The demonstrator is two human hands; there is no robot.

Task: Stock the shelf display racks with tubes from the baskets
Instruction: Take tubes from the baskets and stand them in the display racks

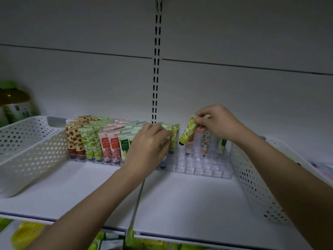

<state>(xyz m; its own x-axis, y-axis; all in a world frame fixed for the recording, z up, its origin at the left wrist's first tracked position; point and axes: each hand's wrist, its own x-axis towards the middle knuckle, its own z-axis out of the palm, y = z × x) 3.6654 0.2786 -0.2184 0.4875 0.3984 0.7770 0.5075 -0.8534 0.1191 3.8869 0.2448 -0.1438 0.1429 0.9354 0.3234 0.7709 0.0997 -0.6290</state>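
Two clear display racks stand side by side at the back of the white shelf. The left rack (86, 160) is full of upright tubes (90, 141) in strawberry, green, pink and white prints. The right rack (198, 168) is mostly bare cells, with a few tubes (206, 141) at its back. My right hand (218, 121) pinches a yellow-green tube (188, 129) by its flat end, cap down, tilted just above the right rack. My left hand (147, 143) grips a standing yellow tube (174, 137) at the right rack's left side.
A white perforated basket (30, 147) sits left of the racks and another basket (252, 179) sits at the right. A slotted upright (156, 69) runs up the back wall. A large bottle (12, 101) stands at far left. Green packs show on the shelf below.
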